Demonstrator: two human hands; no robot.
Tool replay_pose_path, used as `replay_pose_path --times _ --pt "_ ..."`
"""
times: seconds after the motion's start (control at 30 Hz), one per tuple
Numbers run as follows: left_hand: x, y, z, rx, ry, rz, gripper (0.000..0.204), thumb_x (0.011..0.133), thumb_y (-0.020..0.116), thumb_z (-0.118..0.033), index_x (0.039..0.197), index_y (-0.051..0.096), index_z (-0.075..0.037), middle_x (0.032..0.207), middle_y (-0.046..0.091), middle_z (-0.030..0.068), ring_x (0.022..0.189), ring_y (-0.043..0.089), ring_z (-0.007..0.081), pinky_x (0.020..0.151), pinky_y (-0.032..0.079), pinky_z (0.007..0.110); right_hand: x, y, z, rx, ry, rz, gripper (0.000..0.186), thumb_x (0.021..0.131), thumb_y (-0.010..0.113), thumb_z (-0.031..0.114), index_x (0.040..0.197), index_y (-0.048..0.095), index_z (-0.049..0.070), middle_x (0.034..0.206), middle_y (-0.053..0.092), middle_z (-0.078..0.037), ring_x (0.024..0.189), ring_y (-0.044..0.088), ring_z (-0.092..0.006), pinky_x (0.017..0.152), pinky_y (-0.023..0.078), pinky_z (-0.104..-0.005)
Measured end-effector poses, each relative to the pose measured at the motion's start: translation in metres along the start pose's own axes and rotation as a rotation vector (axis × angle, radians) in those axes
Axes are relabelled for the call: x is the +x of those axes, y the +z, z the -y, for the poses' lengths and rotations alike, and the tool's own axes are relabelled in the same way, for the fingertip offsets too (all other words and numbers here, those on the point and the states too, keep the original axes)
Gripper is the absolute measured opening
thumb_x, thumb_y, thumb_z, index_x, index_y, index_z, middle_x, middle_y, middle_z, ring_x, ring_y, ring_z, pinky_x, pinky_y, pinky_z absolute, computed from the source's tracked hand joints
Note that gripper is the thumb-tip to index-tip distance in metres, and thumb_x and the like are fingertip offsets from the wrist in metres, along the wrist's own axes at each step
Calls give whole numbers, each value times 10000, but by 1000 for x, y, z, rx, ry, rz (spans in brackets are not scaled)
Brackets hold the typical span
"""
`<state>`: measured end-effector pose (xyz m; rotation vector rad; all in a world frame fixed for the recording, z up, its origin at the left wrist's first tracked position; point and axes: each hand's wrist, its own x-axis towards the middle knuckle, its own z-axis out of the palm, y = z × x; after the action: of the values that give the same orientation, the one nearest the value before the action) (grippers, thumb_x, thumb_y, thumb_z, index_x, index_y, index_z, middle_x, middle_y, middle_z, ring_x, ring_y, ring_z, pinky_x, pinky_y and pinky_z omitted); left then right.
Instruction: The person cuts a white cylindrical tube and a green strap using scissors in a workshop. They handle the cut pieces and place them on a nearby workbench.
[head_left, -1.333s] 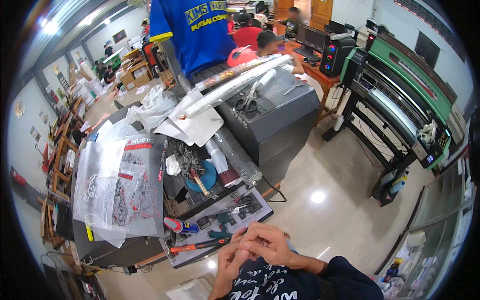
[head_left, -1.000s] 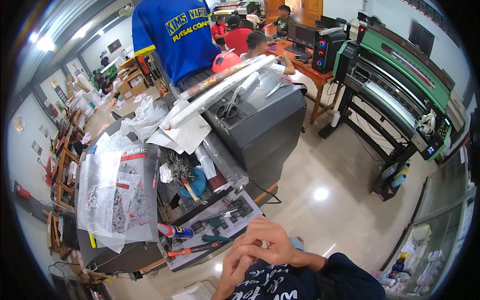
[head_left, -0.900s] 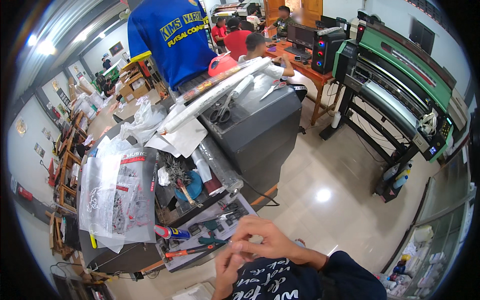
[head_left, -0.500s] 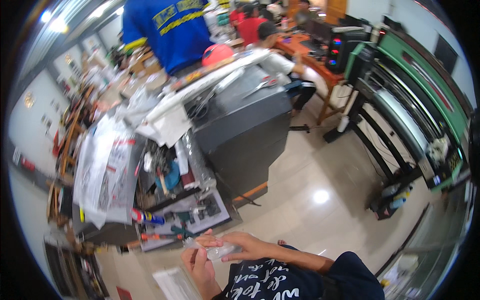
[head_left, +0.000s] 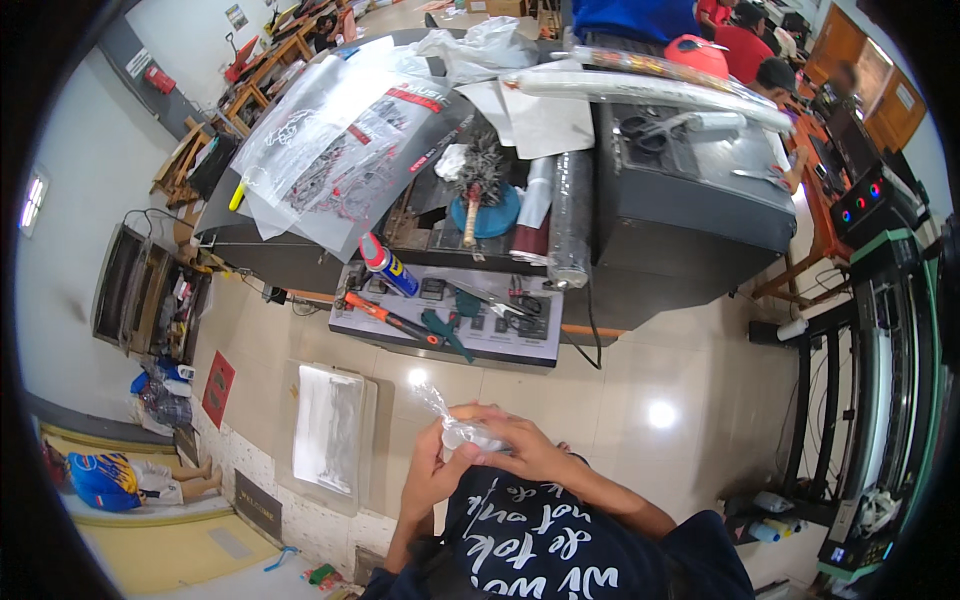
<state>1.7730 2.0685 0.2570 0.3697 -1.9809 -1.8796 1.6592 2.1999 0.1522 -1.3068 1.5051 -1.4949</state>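
Note:
In front of my chest I hold a small clear plastic packet (head_left: 470,434) with something whitish in it; its contents are too unclear to name. My left hand (head_left: 428,468) is closed on the packet's left side, the thumb pressed against it. From the right, my right hand (head_left: 520,448) wraps its fingers round the other side. A twisted, loose end of the clear plastic sticks up above the left fingers. Beyond the hands, a spray can (head_left: 388,264), an orange-and-black hammer (head_left: 392,320) and scissors (head_left: 482,296) lie on a printed board (head_left: 500,345).
Printed plastic sheets (head_left: 350,150) cover the counter's left part, beside a feather duster (head_left: 482,175) and rolls of film (head_left: 572,220). A translucent box (head_left: 330,430) stands on the tiled floor. A large-format printer (head_left: 870,400) is at right. Another person (head_left: 120,480) appears at lower left.
My view has swung left, so the counter and printer sit further right in the picture. Both hands remain on the packet, whose loose plastic end now points upward.

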Motion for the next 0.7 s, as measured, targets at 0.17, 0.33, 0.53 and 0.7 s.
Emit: replay_pose_path --times 0.17,0.33,0.53,0.7 --pt "-10 -65 47 -225 -9 -172 377 1087 457 -336 1087 582 20 1045 653 152 1048 624 269 1002 459 420 61 -35 -57 -180 71 -113 458 826 820 246 1202 657 41 1156 662 -153 1073 638 -330 916 512 -402" --pt "-3 -112 64 -265 -9 -196 407 1094 404 -389 1052 532 -5 932 579 128 958 585 280 1023 403 481 111 -79 -132 -912 322 -487 249 821 700 74 1061 654 23 1066 655 -150 995 653 -366 821 526 -461" --pt "11 -142 66 -294 10 -326 367 1099 397 -365 1045 520 -23 922 533 110 944 535 243 1034 391 466 136 -59 -123 -1109 278 -402 278 821 703 121 1081 630 53 1049 644 -147 923 658 -359 786 517 -480" --pt "25 -148 67 -336 13 -423 360 1102 387 -362 1040 515 -31 922 524 102 940 532 224 1044 388 466 124 19 -140 -996 125 -233 232 825 697 143 1034 631 68 1022 647 -129 895 650 -335 823 498 -428"
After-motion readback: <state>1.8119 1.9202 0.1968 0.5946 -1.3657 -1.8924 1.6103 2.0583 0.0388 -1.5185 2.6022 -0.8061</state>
